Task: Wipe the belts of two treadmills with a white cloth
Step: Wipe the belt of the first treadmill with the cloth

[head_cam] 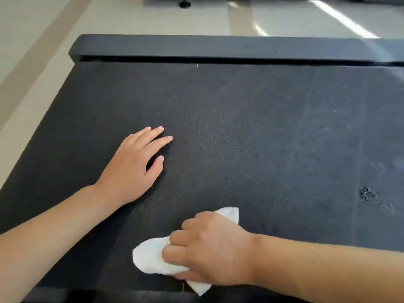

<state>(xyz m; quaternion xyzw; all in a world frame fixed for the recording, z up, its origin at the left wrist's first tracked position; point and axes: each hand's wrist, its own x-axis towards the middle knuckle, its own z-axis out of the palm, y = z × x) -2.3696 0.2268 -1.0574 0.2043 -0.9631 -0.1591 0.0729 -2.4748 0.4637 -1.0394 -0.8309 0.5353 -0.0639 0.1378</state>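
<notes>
a: two hands on one dark treadmill belt [251, 127]; where does each sit?

b: the left hand [133, 169] lies flat at about nine o'clock of the belt, its fingers [157, 136] straight and released, palm down on the surface, holding nothing; the right hand [209, 248] is at six o'clock, near the belt's near edge.

a: and the white cloth [150, 256]?

b: under the right hand, pressed on the belt; the fingers are curled over it, grasping it; bunched cloth shows at nine o'clock of the knuckles, one corner pokes out at twelve o'clock, another at six.

a: anything else?

b: a dark side rail [218, 45] runs along the belt's far edge at twelve o'clock; pale floor [109, 16] beyond it; a scuffed mark [367, 194] sits on the belt at three o'clock, well apart from the cloth.
</notes>
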